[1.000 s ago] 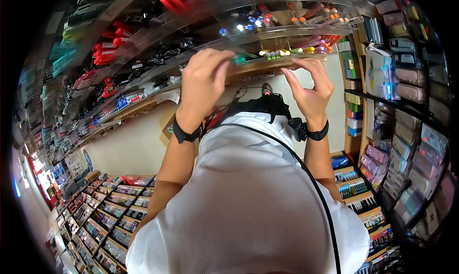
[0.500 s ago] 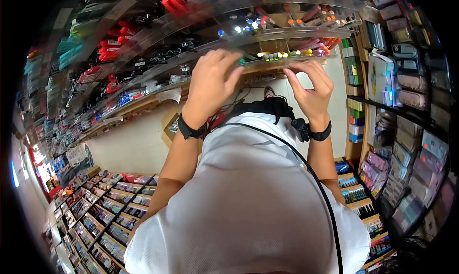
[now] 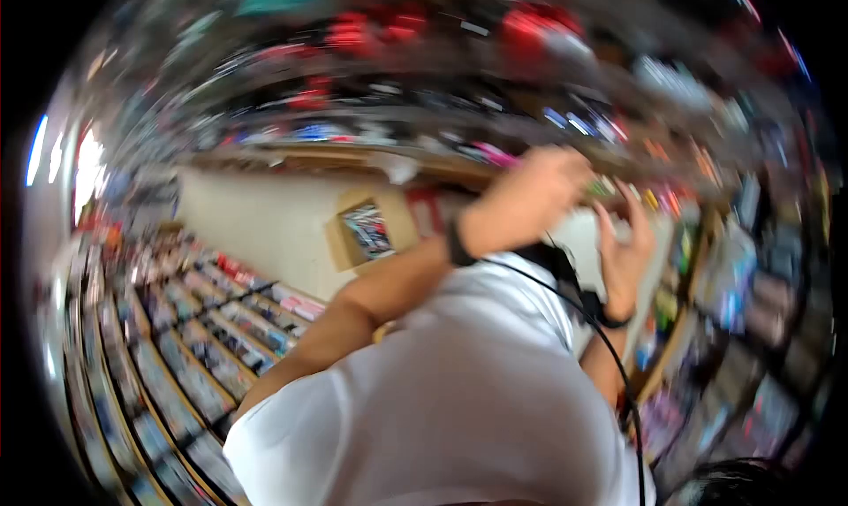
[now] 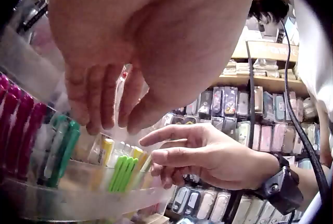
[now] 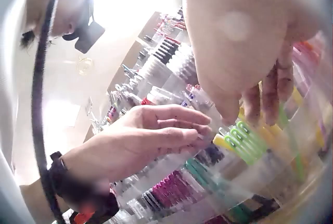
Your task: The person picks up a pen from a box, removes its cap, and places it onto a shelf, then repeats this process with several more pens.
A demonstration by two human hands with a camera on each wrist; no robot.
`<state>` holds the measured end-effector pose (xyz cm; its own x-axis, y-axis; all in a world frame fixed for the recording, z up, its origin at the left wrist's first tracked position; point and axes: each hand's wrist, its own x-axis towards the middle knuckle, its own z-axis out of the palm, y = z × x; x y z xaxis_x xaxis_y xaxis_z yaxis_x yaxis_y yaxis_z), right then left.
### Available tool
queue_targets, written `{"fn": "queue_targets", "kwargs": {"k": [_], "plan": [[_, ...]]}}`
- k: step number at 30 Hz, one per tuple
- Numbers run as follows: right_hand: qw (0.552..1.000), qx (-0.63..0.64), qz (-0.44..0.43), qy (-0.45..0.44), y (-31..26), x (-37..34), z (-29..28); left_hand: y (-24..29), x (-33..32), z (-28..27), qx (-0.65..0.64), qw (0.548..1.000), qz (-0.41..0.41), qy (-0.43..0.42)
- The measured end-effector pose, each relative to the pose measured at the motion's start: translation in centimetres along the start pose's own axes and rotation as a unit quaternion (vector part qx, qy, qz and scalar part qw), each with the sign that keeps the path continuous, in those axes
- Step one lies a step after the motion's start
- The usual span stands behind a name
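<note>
My left hand (image 3: 528, 204) reaches over the lowest pen shelf, blurred in the head view. Its fingers hang down beside a row of green pens in the left wrist view, and through a gap between them shows a thin clear stick with a red end. Opposite it is my right hand (image 4: 210, 156), thumb and forefinger apart, fingers loosely bent beside several light green pens (image 4: 124, 173). In the right wrist view these light green pens (image 5: 244, 143) stand in a clear plastic holder, between the two hands.
Magenta pens (image 5: 171, 186) and teal pens (image 4: 63, 151) stand in the same rack. Packaged cases (image 4: 265, 104) hang on a side display. An open cardboard box (image 3: 397, 232) sits below the shelf. A black cable (image 3: 618, 365) runs down the white shirt.
The head view has swung left and blurred, so both hands now appear further right and lower. My left hand has moved closer to the right hand.
</note>
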<state>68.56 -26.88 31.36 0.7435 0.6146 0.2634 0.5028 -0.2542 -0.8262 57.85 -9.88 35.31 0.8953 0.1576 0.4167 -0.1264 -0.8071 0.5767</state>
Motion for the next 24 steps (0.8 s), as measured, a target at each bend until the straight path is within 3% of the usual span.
{"fn": "queue_targets", "kwargs": {"k": [2, 3, 4, 5, 11, 13, 14, 15, 16, 17, 24], "plan": [[0.999, 0.019, 0.021, -0.034, 0.4, 0.0, 0.4, -0.5, 0.5, 0.5, 0.065, 0.994, -0.028, -0.082], [0.998, -0.038, -0.039, -0.025, 2.4, 0.1, 0.9, -1.2, 0.5, 1.8, 0.028, 0.998, -0.050, -0.027], [0.999, -0.004, 0.001, -0.047, 3.1, 0.1, 1.1, -2.4, 0.4, 3.5, 0.057, 0.997, -0.047, -0.037], [0.999, -0.007, -0.020, -0.043, 3.9, 0.1, 1.3, -2.5, 0.6, 3.9, 0.097, 0.991, -0.051, -0.084], [0.997, 0.007, 0.004, -0.074, 3.4, 1.4, 1.1, -2.3, 0.8, 4.6, 0.088, 0.989, -0.095, -0.067], [0.995, -0.005, 0.005, -0.099, 4.9, 1.8, 1.0, -2.7, 0.7, 4.5, 0.085, 0.993, -0.072, -0.031], [0.998, 0.005, -0.050, -0.042, 4.8, 1.9, 1.5, -2.8, 0.8, 3.9, 0.062, 0.995, -0.072, -0.035], [0.996, 0.017, -0.077, -0.046, 4.7, 2.5, 1.5, -2.1, 1.2, 3.1, 0.023, 0.997, -0.066, -0.045], [0.997, 0.055, -0.011, -0.062, 5.1, 2.4, 1.6, -2.1, 1.3, 2.4, -0.043, 0.995, -0.080, -0.044], [0.997, -0.008, 0.005, -0.077, 4.2, 2.7, 0.9, -2.4, 1.1, 3.0, -0.005, 0.998, -0.055, -0.005], [1.000, 0.003, -0.015, -0.016, 3.9, 3.0, 1.7, -1.2, 1.8, 3.1, -0.022, 0.990, -0.105, 0.097]]}}
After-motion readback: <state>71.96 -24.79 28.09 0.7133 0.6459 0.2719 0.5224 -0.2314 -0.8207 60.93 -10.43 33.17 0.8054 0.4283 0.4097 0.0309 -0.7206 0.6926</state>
